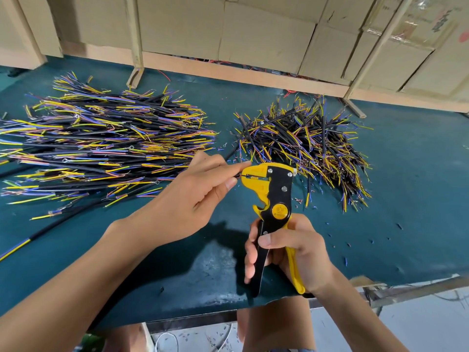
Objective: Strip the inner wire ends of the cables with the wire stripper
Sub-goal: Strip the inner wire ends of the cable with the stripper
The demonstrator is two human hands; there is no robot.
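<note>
Mid-strip: inner wire ends fed into the head of the wire stripper point(271, 199), squeeze not yet finished by the look of the handles.

Left hand point(200, 194) pinching one black cable point(234, 174) between thumb and fingertips, just beside the yellow head, with the coloured ends lying in its slot. Right hand point(291, 252) wrapped round both handles, tool upright over the table point(406, 237). Next, probably: firm squeeze, cable held steady, then a straight pull leftward to clear the cut insulation; likely afterwards a drop onto one of the heaps. Left pile point(106, 146) close behind the left hand, right pile point(312, 148) just behind the stripper head, so little slack there. Open green surface to the right and below the hands; front table edge point(253, 307) near the right wrist.
</note>
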